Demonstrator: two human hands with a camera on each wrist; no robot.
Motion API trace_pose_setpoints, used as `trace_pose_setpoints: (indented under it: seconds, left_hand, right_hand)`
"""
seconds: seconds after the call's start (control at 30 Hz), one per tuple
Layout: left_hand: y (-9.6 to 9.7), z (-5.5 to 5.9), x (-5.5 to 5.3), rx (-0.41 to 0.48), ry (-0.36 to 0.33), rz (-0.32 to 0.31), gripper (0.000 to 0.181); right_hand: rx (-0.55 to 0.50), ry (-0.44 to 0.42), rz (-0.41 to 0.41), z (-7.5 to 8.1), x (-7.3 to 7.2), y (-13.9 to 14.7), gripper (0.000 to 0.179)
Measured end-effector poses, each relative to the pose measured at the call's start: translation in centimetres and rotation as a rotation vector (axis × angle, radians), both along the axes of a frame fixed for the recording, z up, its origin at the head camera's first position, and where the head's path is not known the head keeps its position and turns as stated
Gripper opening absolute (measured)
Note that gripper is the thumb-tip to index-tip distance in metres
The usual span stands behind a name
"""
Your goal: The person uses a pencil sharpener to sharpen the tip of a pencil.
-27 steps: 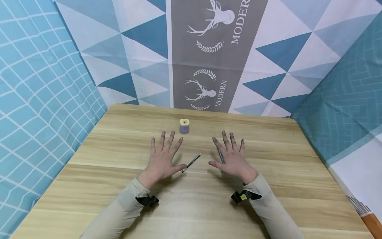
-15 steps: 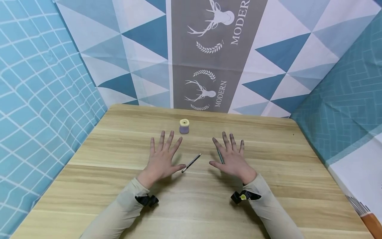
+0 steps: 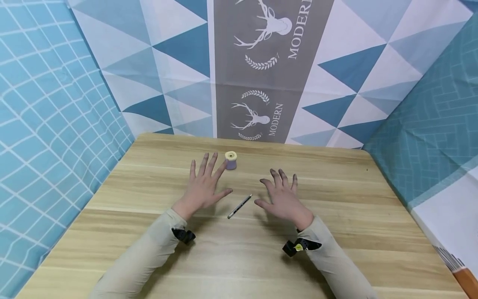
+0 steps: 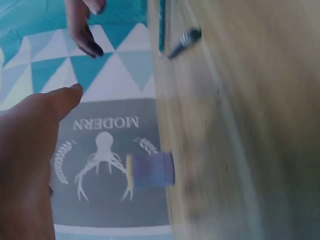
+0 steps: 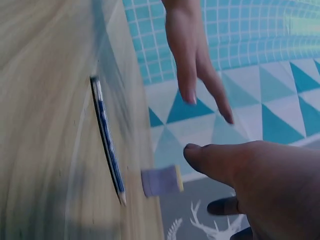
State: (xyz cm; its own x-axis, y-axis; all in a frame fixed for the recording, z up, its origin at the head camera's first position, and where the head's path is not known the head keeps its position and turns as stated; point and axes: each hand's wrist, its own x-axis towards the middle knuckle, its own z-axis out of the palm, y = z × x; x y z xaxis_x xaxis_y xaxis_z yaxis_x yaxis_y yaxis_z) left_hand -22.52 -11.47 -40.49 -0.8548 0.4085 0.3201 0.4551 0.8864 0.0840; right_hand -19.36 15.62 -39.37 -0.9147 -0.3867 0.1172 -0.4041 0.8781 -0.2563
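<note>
At the centre: pencil (image 3: 240, 206), lying slantwise on the wooden surface (image 3: 239, 261), its pale tip toward the far right, its blunt end toward the near left; it is between the two thumbs, touched by neither.

Left hand (image 3: 201, 189): raised over the surface, holding nothing; its fingers are spread and nearly straight, with the thumb out toward the pencil.

Right hand (image 3: 284, 200): also raised and holding nothing, fingers apart and slightly bent, thumb toward the pencil from the other side.

Sharpener (image 3: 231, 162): upright near the far edge of the surface, purple and waisted, with a cream top and a dark hole in it; the left index fingertip overlaps its side in the head view, but the right-wrist view shows a gap between them.

Teal stick (image 4: 161, 27): on the surface near the pencil in the left-wrist view, cut off by the frame; the head view has it hidden.

Sleeves (image 3: 138, 259): pale grey, down both forearms, with black bands (image 3: 183, 236) at the wrists.

Backdrop (image 3: 254, 74): blue and white triangles beside a grey strip with white deer heads and "MODERN".

Sides: blue grid cloth (image 3: 48, 137) left, teal cloth (image 3: 425, 124) right.
</note>
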Motion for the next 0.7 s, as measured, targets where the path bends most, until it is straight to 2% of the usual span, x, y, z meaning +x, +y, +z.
trace_pose_setpoints:
  seconds: [0.2, 0.3, 0.53, 0.7]
  left_hand:
    - [-0.6, -0.3, -3.0, 0.055, 0.071, -0.062, 0.081]
    - [-0.6, -0.7, -4.7, 0.080, 0.079, -0.078, 0.078]
    - [-0.4, -1.5, -7.8, 0.100, 0.027, -0.066, 0.077]
    - [0.5, -2.5, -9.4, 0.083, -0.074, -0.008, 0.080]
  right_hand:
    - [0.022, -0.003, 0.026, -0.3, -0.1, -2.2, 0.044]
    - [0.065, -0.004, 0.031, -0.8, -0.1, -3.3, 0.038]
    - [0.147, -0.025, 0.008, -1.7, -0.1, -5.4, 0.044]
    - [0.173, -0.051, -0.038, -2.7, -0.7, -6.5, 0.052]
